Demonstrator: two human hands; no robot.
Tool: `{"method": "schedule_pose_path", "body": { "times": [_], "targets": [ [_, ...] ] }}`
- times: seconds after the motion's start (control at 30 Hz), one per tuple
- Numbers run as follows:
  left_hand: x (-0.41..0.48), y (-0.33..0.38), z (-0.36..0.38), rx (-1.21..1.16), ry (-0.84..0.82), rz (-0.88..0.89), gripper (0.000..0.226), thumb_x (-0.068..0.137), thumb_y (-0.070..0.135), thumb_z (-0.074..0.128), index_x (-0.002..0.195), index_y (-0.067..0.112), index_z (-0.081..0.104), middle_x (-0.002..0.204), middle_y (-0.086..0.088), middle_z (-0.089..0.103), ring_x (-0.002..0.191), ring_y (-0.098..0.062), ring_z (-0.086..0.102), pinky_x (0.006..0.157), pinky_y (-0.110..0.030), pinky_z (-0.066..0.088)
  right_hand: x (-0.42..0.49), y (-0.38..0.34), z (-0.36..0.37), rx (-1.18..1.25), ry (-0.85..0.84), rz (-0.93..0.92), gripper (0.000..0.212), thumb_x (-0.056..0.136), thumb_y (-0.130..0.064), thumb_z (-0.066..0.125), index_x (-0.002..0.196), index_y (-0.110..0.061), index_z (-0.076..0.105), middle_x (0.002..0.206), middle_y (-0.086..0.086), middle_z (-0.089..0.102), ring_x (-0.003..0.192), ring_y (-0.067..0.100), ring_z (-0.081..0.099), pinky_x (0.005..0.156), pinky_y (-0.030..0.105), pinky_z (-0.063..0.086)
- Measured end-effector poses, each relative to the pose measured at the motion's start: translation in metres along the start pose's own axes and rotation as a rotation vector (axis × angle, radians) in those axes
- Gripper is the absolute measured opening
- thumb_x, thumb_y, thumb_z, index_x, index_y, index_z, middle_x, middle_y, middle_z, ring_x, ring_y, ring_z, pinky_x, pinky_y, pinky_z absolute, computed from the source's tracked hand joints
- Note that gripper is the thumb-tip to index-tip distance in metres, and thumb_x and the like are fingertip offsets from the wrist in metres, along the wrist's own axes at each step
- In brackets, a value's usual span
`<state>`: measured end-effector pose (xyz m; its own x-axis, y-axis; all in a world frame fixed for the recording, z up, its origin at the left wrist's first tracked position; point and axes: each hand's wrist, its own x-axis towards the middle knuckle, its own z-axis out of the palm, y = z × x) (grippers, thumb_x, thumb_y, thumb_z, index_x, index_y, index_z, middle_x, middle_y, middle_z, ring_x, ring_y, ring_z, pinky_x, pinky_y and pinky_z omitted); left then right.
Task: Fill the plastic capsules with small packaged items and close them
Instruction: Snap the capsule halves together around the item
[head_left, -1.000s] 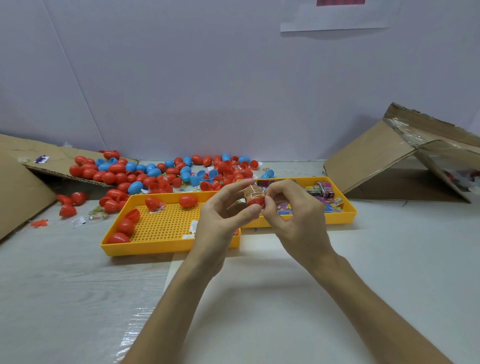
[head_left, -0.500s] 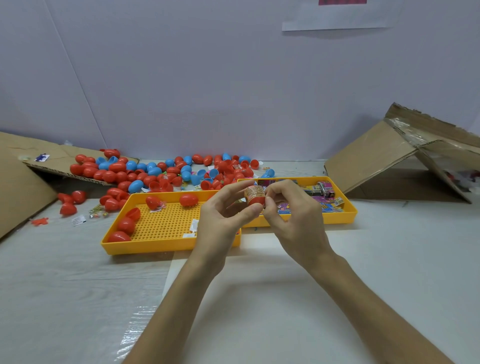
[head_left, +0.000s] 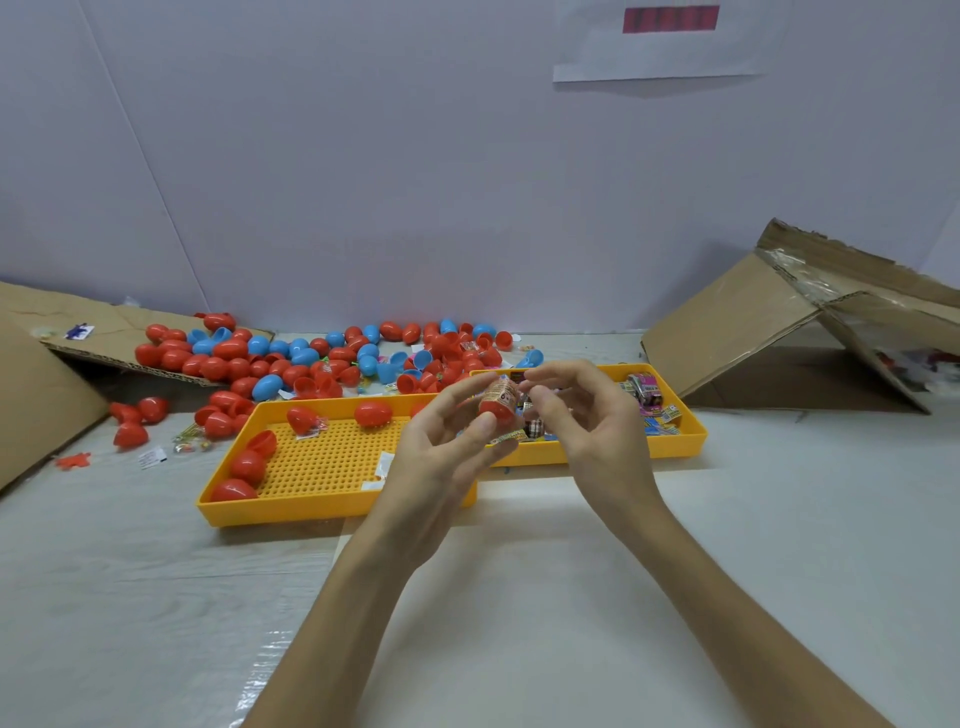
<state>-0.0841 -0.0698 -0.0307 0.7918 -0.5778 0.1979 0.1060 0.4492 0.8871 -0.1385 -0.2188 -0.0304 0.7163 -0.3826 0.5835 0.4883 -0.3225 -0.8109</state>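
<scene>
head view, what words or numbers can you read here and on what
"6" (uncertain): on the packet stuffed in the red capsule half, held by the left hand.
Wall sheet: red strip blurred, unreadable.
Packets in the right tray: print too small.
Loose white slip: too small.

Bare forearms (head_left: 358, 603) — bare hands (head_left: 441, 467)

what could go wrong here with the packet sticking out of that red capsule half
The packet stands proud of the red capsule half, so closing it may fail or pinch the wrapper.
The left hand holds it only by fingertips, so a hard push from the right hand could knock it loose.
</scene>
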Motion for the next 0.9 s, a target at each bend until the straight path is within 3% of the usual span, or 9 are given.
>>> {"method": "schedule_pose_path", "body": {
  "times": [0.27,0.53,0.67,0.73,0.8,0.9],
  "targets": [
    [0.000,-0.001,0.001,-0.041,-0.012,-0.007,0.033,0.096,0.007,0.060,0.129,0.013,0.064,0.125,-0.016,0.069,0.115,-0.035,0.068,0.086,-0.031,0.058,0.001,0.000,-0.001,-0.014,-0.051,0.051,0.010,0.090,-0.010,0.070,0.095,-0.019,0.072,0.102,0.001,0.072,0.092,0.020,0.072,0.081,0.041,0.059],
    [0.000,-0.001,0.001,0.004,0.006,0.001,0.031,0.101,0.003,0.051,0.114,0.019,0.075,0.116,-0.008,0.074,0.107,-0.030,0.072,0.083,-0.028,0.059,0.004,0.001,-0.002,0.079,-0.092,0.160,0.017,0.094,-0.012,0.069,0.105,-0.024,0.071,0.101,-0.006,0.074,0.087,0.011,0.072,0.074,0.027,0.058],
    [0.000,-0.001,-0.001,0.080,0.050,0.042,0.031,0.102,0.004,0.052,0.111,0.021,0.077,0.115,-0.009,0.074,0.105,-0.030,0.073,0.081,-0.028,0.059,0.005,0.002,-0.006,0.110,-0.164,0.224,0.016,0.094,-0.011,0.069,0.106,-0.021,0.074,0.098,0.000,0.076,0.090,0.011,0.070,0.069,0.024,0.056],
    [0.001,-0.003,-0.001,0.197,0.147,0.103,0.024,0.102,0.007,0.055,0.113,0.019,0.073,0.111,-0.007,0.075,0.095,-0.027,0.076,0.075,-0.028,0.060,0.006,0.004,-0.006,0.168,-0.145,0.292,0.018,0.093,-0.010,0.069,0.108,-0.019,0.074,0.102,0.003,0.076,0.093,0.015,0.072,0.072,0.026,0.058],
    [0.003,-0.008,-0.003,0.480,0.287,0.233,0.020,0.100,0.007,0.059,0.105,0.020,0.072,0.101,0.001,0.075,0.084,-0.019,0.076,0.069,-0.027,0.061,0.007,0.005,-0.006,0.302,-0.065,0.415,0.016,0.093,-0.009,0.068,0.107,-0.013,0.073,0.103,0.007,0.077,0.092,0.020,0.074,0.074,0.024,0.058],
    [0.005,-0.014,-0.006,0.848,0.410,0.351,0.031,0.097,0.004,0.061,0.089,0.032,0.070,0.093,0.015,0.071,0.089,-0.002,0.068,0.073,-0.023,0.058,0.012,0.008,-0.015,0.514,0.087,0.610,0.013,0.092,-0.006,0.068,0.105,-0.008,0.071,0.099,0.008,0.078,0.091,0.023,0.076,0.070,0.023,0.059]
  ]
}}
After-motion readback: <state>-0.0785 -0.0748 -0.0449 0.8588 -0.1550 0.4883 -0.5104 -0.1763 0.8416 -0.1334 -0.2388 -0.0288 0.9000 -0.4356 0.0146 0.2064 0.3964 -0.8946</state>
